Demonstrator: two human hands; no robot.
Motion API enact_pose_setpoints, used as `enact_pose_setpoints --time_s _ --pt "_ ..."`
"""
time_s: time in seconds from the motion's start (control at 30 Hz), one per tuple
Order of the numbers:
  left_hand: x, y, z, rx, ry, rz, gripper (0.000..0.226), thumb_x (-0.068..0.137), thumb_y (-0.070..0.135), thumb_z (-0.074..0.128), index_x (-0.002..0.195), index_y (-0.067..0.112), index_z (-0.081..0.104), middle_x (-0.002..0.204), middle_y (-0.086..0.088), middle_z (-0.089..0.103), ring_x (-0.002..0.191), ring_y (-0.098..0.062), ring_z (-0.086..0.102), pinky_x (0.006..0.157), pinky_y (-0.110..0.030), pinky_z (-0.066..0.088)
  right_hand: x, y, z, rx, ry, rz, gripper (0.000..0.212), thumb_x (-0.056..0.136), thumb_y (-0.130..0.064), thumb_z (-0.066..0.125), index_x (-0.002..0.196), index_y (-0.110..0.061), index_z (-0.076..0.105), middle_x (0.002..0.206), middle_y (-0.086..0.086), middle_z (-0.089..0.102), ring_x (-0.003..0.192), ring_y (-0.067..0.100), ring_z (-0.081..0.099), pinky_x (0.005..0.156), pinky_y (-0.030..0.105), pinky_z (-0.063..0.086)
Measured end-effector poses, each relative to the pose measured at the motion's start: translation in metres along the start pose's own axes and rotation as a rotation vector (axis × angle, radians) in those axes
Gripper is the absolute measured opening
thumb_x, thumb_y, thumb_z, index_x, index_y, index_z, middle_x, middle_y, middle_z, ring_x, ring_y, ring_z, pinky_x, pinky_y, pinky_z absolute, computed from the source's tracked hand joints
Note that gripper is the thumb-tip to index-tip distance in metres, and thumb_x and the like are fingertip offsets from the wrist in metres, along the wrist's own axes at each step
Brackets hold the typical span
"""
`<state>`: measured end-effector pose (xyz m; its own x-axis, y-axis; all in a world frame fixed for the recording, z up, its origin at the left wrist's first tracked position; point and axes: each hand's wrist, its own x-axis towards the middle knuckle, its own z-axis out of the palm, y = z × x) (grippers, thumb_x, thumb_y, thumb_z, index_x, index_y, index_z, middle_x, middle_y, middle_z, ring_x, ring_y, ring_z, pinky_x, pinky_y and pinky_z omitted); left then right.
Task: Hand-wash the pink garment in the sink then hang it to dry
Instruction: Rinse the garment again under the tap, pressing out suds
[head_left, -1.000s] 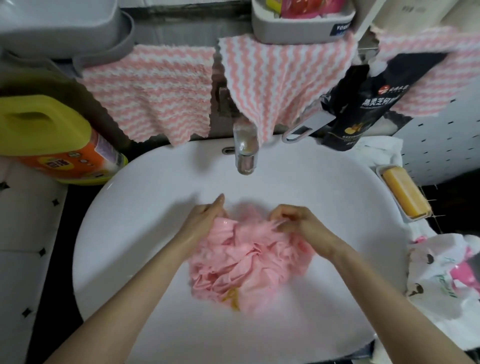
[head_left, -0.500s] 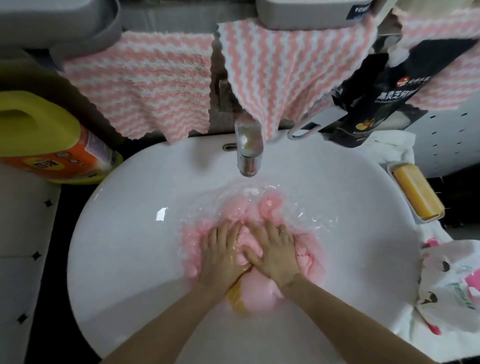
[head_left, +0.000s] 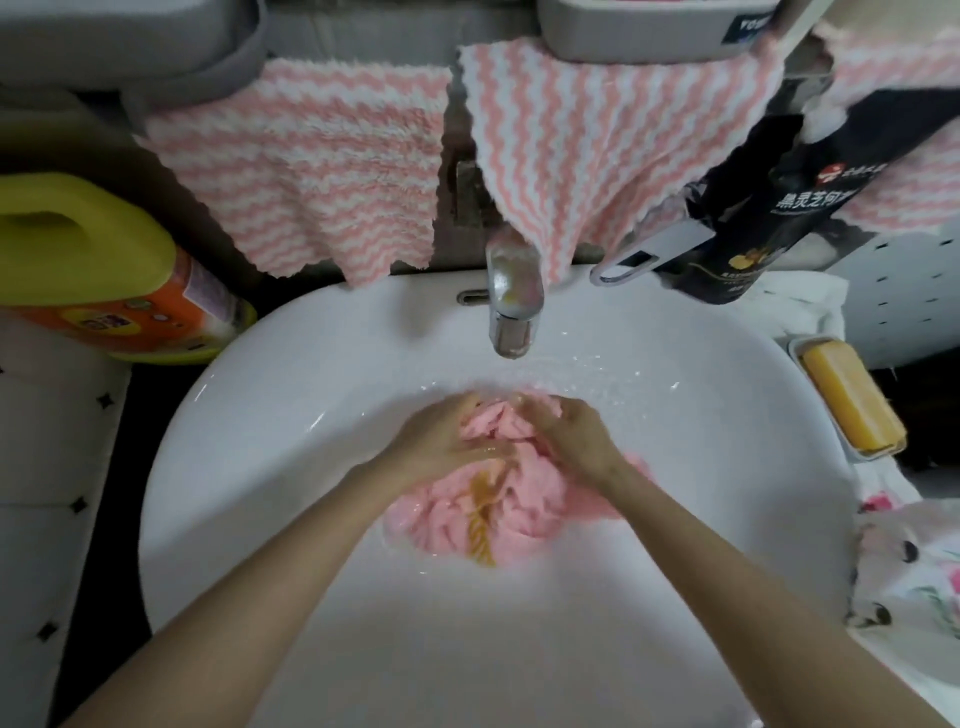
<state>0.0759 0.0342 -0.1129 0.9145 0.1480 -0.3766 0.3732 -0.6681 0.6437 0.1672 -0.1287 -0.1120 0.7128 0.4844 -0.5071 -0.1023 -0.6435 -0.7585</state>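
The pink garment (head_left: 524, 506), wet and bunched with a yellow-brown strip hanging at its front, lies in the middle of the white sink (head_left: 270, 415). My left hand (head_left: 441, 441) grips the bunched cloth from the left, fingers curled into the folds. From the right, my right hand (head_left: 571, 436) grips the same bunch. Both hands meet at the upper part of the garment, just below the chrome tap (head_left: 511, 312). Water droplets speckle the basin to the right of the tap.
A yellow detergent jug (head_left: 93, 270) lies left of the sink. Pink-and-white striped cloths (head_left: 322, 171) hang behind the tap. At the right rim sits a yellow soap bar (head_left: 852, 400) in a dish, below it a printed white cloth (head_left: 914, 566). A black bottle (head_left: 779, 208) leans at back right.
My hands went from pressing flat on the spread garment to gripping it gathered into a bunch, slightly higher toward the tap. The garment is more bundled now.
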Motion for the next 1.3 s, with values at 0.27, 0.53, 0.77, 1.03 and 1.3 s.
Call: enact_pose_setpoints --time_s 0.27,0.53,0.77,1.03,1.3 --pt "-0.075 0.011 -0.005 0.113 0.335 0.423 0.046 0.083 0.065 0.05 0.084 0.02 0.062 0.104 0.009 0.052 0.094 -0.014 0.051 0.075 -0.038 0.047 -0.084 -0.022 -0.019 -0.398 0.046 -0.316 0.05 0.066 -0.08 0.042 0.095 -0.046 0.065 0.109 -0.014 0.055 0.1 0.014 0.054 0.082 0.028 0.045" --pt "-0.059 -0.026 0.077 0.447 0.107 0.083 0.098 0.063 0.074 0.048 0.144 0.023 0.026 0.151 -0.005 0.033 0.135 -0.031 0.036 0.102 -0.058 0.034 -0.048 0.064 0.036 -0.94 -0.099 -0.395 0.083 0.079 -0.08 0.026 0.15 -0.038 0.014 0.16 0.005 0.013 0.142 0.04 0.021 0.1 0.07 0.026" --pt "-0.026 -0.021 0.094 0.615 0.394 0.021 0.049 0.063 0.039 0.061 0.106 0.015 0.056 0.097 -0.005 0.056 0.088 -0.026 0.043 0.08 -0.043 0.036 -0.009 0.07 0.054 -0.814 0.053 -0.422 0.044 0.077 -0.046 0.039 0.113 -0.021 0.045 0.097 0.007 0.065 0.083 0.031 0.066 0.067 0.045 0.056" --pt "-0.01 -0.019 0.045 0.224 0.213 -0.178 0.063 0.071 0.054 0.071 0.107 0.008 0.046 0.108 -0.004 0.045 0.102 -0.023 0.045 0.079 -0.035 0.039 -0.001 0.045 0.012 -0.322 -0.094 -0.284 0.089 0.068 -0.067 0.062 0.144 -0.032 0.03 0.125 -0.005 0.055 0.109 0.017 0.055 0.096 0.036 0.044" --pt "-0.077 -0.04 0.011 -0.02 0.477 -0.409 0.03 0.081 0.033 0.069 0.07 0.014 0.048 0.079 -0.008 0.058 0.084 -0.034 0.061 0.063 -0.03 0.032 -0.041 0.083 -0.006 -0.89 0.108 -0.465 0.106 0.068 -0.031 0.075 0.151 -0.02 0.009 0.155 0.013 0.023 0.139 0.037 0.029 0.116 0.051 0.019"
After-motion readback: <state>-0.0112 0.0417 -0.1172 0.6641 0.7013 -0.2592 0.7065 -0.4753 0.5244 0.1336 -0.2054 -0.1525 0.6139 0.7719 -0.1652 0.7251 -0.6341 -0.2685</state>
